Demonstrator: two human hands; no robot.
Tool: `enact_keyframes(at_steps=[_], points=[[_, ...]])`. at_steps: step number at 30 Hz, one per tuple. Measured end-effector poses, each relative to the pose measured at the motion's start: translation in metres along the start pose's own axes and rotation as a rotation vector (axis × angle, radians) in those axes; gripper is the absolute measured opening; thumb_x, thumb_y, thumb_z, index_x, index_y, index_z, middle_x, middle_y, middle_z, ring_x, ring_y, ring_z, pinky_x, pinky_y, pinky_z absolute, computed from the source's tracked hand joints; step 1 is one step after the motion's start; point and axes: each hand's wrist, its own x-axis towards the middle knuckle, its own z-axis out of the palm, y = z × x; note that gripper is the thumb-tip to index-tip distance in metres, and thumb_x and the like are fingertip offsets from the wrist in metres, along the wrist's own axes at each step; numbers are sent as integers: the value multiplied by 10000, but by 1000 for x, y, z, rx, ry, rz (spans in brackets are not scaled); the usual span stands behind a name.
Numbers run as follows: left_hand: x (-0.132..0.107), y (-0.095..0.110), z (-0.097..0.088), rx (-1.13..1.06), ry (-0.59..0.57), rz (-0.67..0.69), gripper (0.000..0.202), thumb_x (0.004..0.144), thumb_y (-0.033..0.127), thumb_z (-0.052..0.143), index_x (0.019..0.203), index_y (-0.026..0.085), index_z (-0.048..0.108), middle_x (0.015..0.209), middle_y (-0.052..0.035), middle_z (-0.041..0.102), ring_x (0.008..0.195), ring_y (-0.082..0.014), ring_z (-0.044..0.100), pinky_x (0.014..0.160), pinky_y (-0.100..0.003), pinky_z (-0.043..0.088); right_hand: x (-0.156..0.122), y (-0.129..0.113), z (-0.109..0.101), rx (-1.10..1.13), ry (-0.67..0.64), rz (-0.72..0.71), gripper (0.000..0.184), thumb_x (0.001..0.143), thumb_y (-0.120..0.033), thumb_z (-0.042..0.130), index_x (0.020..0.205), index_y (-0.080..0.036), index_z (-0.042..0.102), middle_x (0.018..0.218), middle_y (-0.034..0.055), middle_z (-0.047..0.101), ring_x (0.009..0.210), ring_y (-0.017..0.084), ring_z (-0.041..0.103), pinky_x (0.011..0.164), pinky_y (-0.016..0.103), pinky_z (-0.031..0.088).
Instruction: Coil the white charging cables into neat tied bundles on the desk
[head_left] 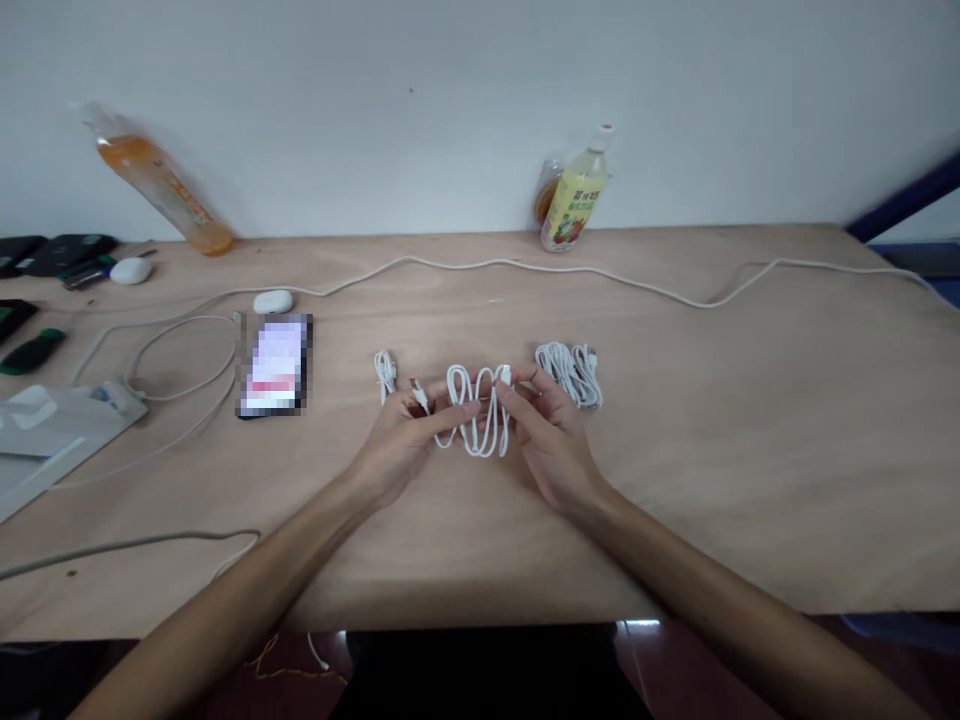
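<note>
A coiled white USB cable is held between my two hands, over the front middle of the table. My left hand pinches the left side of the loops, and a plug with a reddish-orange tip sticks up by its fingers. On the other side, my right hand is closed on the loops near a white connector. Just behind my left hand lies a small bundled white cable, partly covered by the hand. A larger bundle of white cables rests beyond my right hand.
A phone lies to the left, with a white earbud case behind it. A long white cord crosses the table's back. An orange drink bottle and a yellow-labelled bottle lean at the wall. White packaging sits far left.
</note>
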Motion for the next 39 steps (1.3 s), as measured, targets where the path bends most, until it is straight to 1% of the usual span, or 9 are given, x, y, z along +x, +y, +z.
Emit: enact_keyframes(at_steps=[4, 9, 14, 17, 22, 25, 29, 33, 39], points=[[2, -3, -2, 78, 22, 35, 282, 801, 375, 927, 1027, 210, 885, 875, -51, 799, 755, -170, 664, 748, -312, 509, 0, -1, 0, 1, -7, 1, 356, 815, -561, 907, 914, -298, 689, 946, -13, 797, 818, 212, 743, 726, 378, 637], [4, -3, -1, 45, 57, 38, 315, 766, 398, 956, 1013, 212, 895, 901, -61, 815, 744, -152, 644, 722, -284, 504, 1, -1, 0, 8, 22, 6, 347, 812, -536, 909, 919, -291, 687, 959, 4, 817, 918, 241, 776, 776, 397, 646], [5, -2, -4, 45, 73, 35, 293, 754, 411, 966, 946, 197, 908, 763, -41, 757, 636, -111, 525, 593, -236, 440, 0, -3, 0, 27, 54, 1, 340, 815, -527, 903, 924, -293, 682, 930, -4, 814, 923, 249, 791, 786, 407, 648], [5, -1, -4, 15, 85, 21, 294, 735, 394, 976, 953, 206, 914, 767, -49, 764, 633, -105, 501, 580, -230, 412, 0, -4, 0, 34, 51, 14, 352, 807, -532, 906, 929, -294, 677, 943, 4, 816, 962, 263, 792, 791, 412, 649], [3, 1, -3, 32, 94, 1, 386, 666, 308, 1006, 1032, 227, 916, 872, -67, 783, 683, -112, 478, 552, -233, 298, 1, -4, -1, 51, 75, 34, 382, 777, -536, 935, 933, -288, 691, 912, -9, 809, 861, 227, 774, 708, 353, 628], [3, -1, -4, 46, 76, -27, 341, 701, 328, 987, 1020, 230, 918, 882, -75, 778, 700, -116, 459, 570, -246, 271, 2, -4, -1, 77, 110, 29, 384, 748, -517, 963, 907, -280, 707, 885, -32, 795, 753, 177, 734, 630, 292, 584], [4, -4, -7, 77, 58, -2, 306, 756, 391, 948, 1015, 232, 919, 844, -65, 758, 687, -123, 430, 583, -268, 285, 2, -5, -1, 109, 119, 41, 396, 724, -510, 987, 901, -275, 722, 877, -47, 786, 702, 144, 706, 622, 268, 578], [4, -5, -9, 187, 129, 52, 276, 762, 396, 941, 990, 241, 921, 706, -12, 679, 624, -117, 404, 596, -285, 335, 2, -6, -1, 113, 108, 29, 390, 732, -513, 982, 897, -278, 719, 880, -48, 788, 704, 134, 699, 598, 252, 560], [6, -7, -10, 166, 125, 70, 258, 761, 383, 944, 973, 239, 915, 818, -40, 770, 618, -115, 471, 601, -290, 403, 2, -7, -1, 113, 127, 21, 391, 726, -507, 970, 880, -274, 696, 876, -45, 786, 685, 136, 690, 578, 254, 544]])
